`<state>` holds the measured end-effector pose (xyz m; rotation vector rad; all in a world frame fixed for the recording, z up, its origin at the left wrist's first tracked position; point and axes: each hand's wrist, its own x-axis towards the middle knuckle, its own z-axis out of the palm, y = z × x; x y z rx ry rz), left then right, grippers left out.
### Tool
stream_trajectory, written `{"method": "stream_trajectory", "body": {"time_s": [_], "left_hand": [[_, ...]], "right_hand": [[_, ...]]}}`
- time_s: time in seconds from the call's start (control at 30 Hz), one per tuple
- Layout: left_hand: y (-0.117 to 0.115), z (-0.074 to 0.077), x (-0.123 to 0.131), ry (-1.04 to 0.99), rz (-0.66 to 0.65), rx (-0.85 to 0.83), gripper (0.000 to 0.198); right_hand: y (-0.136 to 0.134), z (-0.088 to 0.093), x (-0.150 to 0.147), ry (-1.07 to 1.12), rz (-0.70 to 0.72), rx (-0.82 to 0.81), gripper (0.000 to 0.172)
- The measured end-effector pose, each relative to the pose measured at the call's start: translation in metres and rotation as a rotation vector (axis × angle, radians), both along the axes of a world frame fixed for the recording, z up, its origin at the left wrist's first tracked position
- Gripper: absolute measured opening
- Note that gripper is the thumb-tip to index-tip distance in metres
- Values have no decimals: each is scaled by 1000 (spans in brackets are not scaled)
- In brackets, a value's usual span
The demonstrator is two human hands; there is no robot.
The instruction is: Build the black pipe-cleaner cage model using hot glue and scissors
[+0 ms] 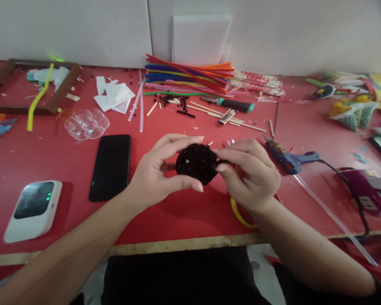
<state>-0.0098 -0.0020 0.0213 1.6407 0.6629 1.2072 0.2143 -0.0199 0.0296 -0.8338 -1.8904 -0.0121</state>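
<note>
Between the fingers and thumb of my left hand (160, 169) is a round black object (197, 163) with an uneven surface, held above the red table; its exact kind I cannot make out. My right hand (250, 169) pinches a short, thin black piece (222, 161) at the object's right edge. Whether that piece is joined to the round object does not show. Under my right hand lie scissors, with a yellow handle loop (241, 216) showing and the blade tips just above the fingers; the rest is covered by the hand.
A black phone (110, 167) and a white device (33, 211) lie to the left. On the right are a blue glue gun (288, 156) with a long clear glue stick and a cord. Behind lie coloured pipe cleaners (187, 78), a utility knife (235, 104), thin wooden sticks and paper scraps (117, 95).
</note>
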Motion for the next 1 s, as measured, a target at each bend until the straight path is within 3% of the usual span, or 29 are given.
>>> {"method": "stream_trajectory", "body": {"time_s": [0.2, 0.37, 0.43, 0.57, 0.63, 0.7, 0.73, 0.8, 0.9, 1.0], "left_hand": [[-1, -3, 0, 13, -28, -3, 73], [-1, -10, -1, -31, -92, -36, 105], [-2, -11, -2, -7, -81, -61, 108], [-3, -11, 0, -30, -65, -107, 94], [-4, -10, 3, -114, -10, -123, 70], [-4, -9, 8, -246, 151, -159, 34], [-3, -9, 10, -304, 235, -195, 27], [0, -9, 13, -392, 332, -305, 27], [5, -8, 13, -448, 362, -483, 27], [8, -8, 8, -429, 388, -508, 33]], "right_hand": [[1, 1, 0, -1, 8, 1, 11], [0, 2, 0, 6, -18, -2, 9], [0, 2, 0, 4, -23, -9, 9], [0, 1, -1, 23, -22, -16, 6], [1, 0, -1, 36, -23, -13, 5], [2, -1, -1, 47, -25, -8, 5], [2, -1, -2, 51, -27, -7, 4], [3, -2, -2, 53, -28, -5, 3], [3, -1, -3, 54, -40, -5, 3], [3, 0, -3, 47, -53, -11, 3]]}}
